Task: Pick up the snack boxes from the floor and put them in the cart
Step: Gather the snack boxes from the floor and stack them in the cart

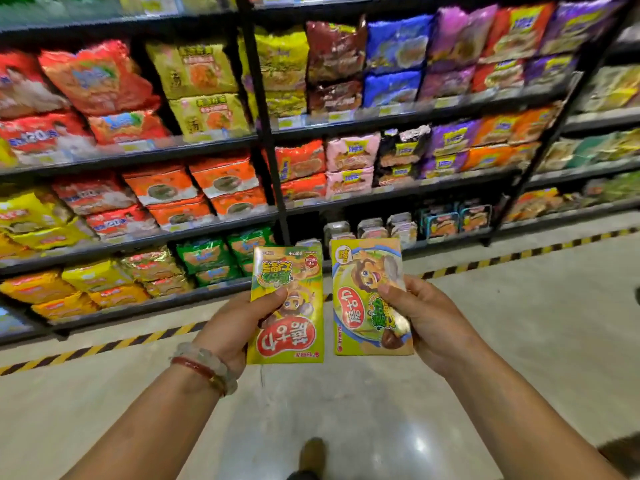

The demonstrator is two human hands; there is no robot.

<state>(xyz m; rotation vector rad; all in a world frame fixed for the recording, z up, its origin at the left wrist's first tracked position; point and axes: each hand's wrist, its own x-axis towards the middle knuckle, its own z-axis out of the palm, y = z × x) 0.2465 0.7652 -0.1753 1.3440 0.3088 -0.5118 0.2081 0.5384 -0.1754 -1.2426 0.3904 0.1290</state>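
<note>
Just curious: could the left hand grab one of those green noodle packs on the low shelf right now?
Probably not: the left hand already grips a snack box, and the green noodle packs sit well beyond it on the shelf.

Snack box in each hand

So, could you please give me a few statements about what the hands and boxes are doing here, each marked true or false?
1. The left hand holds a snack box. True.
2. The right hand is empty. False: it grips a second snack box.
3. Both boxes lie on the floor. False: both are held up in the air.
4. Bracelets sit on the left wrist. True.
5. A cart is in view. False: none shows.
</note>
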